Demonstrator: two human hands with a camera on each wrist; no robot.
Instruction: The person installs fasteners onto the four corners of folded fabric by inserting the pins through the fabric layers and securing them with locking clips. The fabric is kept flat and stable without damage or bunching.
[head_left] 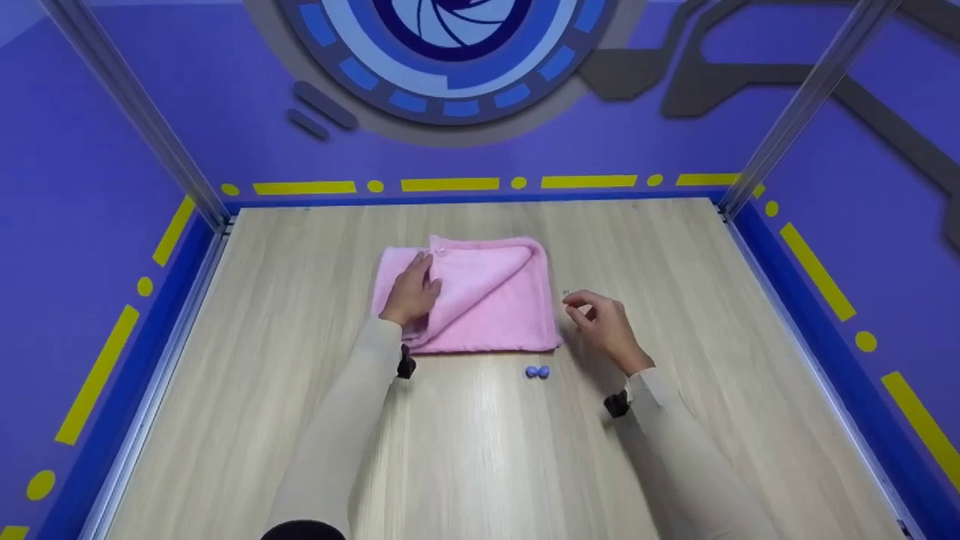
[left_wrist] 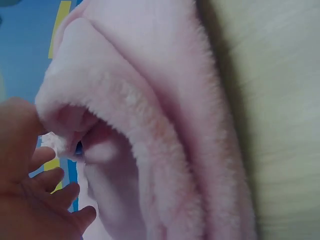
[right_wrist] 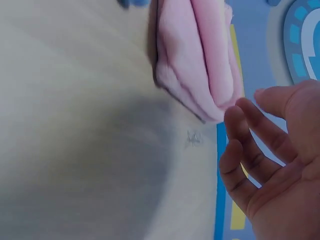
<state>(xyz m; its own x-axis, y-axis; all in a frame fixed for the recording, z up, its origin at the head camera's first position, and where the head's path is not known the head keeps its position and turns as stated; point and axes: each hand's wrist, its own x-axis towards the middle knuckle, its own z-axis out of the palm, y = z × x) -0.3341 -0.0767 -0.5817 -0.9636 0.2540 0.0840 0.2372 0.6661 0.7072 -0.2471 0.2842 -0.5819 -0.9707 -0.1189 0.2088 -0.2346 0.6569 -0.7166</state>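
A folded pink fleece cloth lies on the table, with one layer turned back diagonally. My left hand rests on its left part, fingers pointing away from me and thumb against the turned-back layer. In the left wrist view, the fluffy fold arches beside the left hand, its thumb partly hidden behind the cloth. My right hand hovers just right of the cloth, fingers loosely bent and nothing between them. Near its fingertips, a small shiny silvery thing lies on the table in the right wrist view.
Two small blue-purple balls sit side by side in front of the cloth's near right corner. Blue panels with yellow marks enclose the wooden table at the back and both sides. Metal posts stand at the back corners.
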